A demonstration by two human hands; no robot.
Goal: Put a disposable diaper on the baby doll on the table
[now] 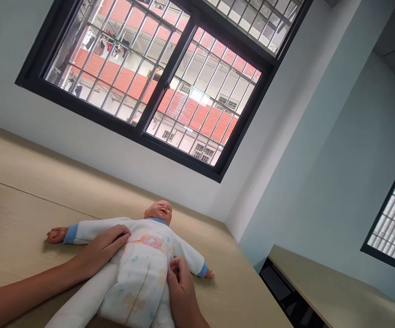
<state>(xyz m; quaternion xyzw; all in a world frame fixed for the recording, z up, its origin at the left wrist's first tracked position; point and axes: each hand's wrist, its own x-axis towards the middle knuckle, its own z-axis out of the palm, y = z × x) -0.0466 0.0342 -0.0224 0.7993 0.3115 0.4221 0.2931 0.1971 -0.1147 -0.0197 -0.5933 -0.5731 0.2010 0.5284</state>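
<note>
A baby doll [159, 211] lies on its back on the table, arms spread, in a white top with blue cuffs and collar. A white diaper [139, 278] with pale prints covers its front from the waist down between white-clad legs. At the diaper's upper left side, my left hand [106, 250] is closed, fingers pressed together on the edge near the waist. Lower on the opposite side, my right hand [182, 284] pinches the diaper's right edge with bent fingers. Both sets of fingertips are partly hidden.
The light wooden table [19, 218] runs back to the wall beneath a barred, dark-framed window [142, 127]. To the right, past a gap, stands another wooden table [337, 282] with a dark open shelf under its top. A second window [393, 228] is at the far right.
</note>
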